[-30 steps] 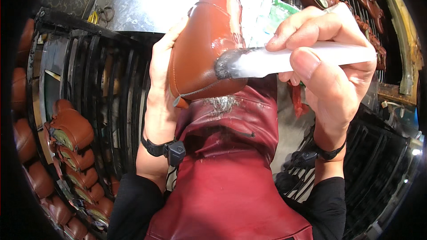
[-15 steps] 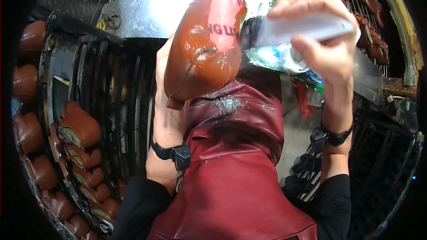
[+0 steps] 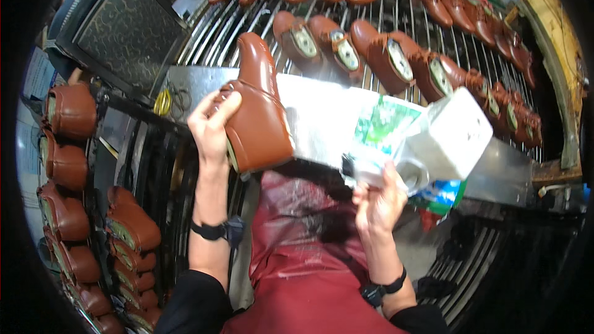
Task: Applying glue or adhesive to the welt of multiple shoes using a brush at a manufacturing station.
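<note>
My left hand point(image 3: 213, 127) is closed around a brown leather shoe point(image 3: 260, 139), thumb on its upper near the laces. The shoe's toe points away from me, and its upper faces up. At the front of the metal ledge my right hand point(image 3: 380, 207) pinches a brush point(image 3: 365, 170) with a white handle and dark bristles, slightly blurred. Right behind the brush is a white plastic jug point(image 3: 461, 133), tilted, with its round opening toward my right hand. Beneath the jug and brush lies a green and white plastic packet point(image 3: 387, 120).
A metal ledge point(image 3: 318, 96) runs in front of me. Past it, a rack of metal bars point(image 3: 247, 37) carries rows of brown shoes point(image 3: 337, 43). More brown shoes point(image 3: 68, 167) are stacked at the left. Scissors point(image 3: 179, 102) lie at the ledge's left end.
The shoe has turned from its wet, pink-patched sole to its upper. My right hand has moved the brush off the sole, down toward the jug's opening. The view now takes in more of the rack.
</note>
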Demonstrator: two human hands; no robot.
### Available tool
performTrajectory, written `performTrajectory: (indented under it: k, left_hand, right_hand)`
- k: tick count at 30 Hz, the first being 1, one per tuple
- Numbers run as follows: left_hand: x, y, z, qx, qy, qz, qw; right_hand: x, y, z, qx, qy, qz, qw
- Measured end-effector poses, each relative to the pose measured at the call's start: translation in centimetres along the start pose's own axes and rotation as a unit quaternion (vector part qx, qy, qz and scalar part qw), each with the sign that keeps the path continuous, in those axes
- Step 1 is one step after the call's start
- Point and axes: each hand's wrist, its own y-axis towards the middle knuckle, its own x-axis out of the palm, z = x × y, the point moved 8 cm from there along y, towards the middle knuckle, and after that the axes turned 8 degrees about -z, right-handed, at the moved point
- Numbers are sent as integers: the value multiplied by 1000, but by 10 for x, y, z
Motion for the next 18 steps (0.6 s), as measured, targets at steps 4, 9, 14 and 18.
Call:
performTrajectory:
  k: [4,9,14,18]
  left_hand:
    - [-26,156,3,62,244,-9,968]
    - [-5,281,-33,-86,608,37,788]
    - [8,276,-82,-128,576,9,807]
    - [0,150,-53,72,544,143,824]
  right_hand:
    - [0,-1,-35,-81,-37,-42,995]
    - [9,7,-32,-84,-73,-27,993]
    - [20,16,-21,-77,-135,-23,987]
    - [31,12,-29,-91,-204,22,975]
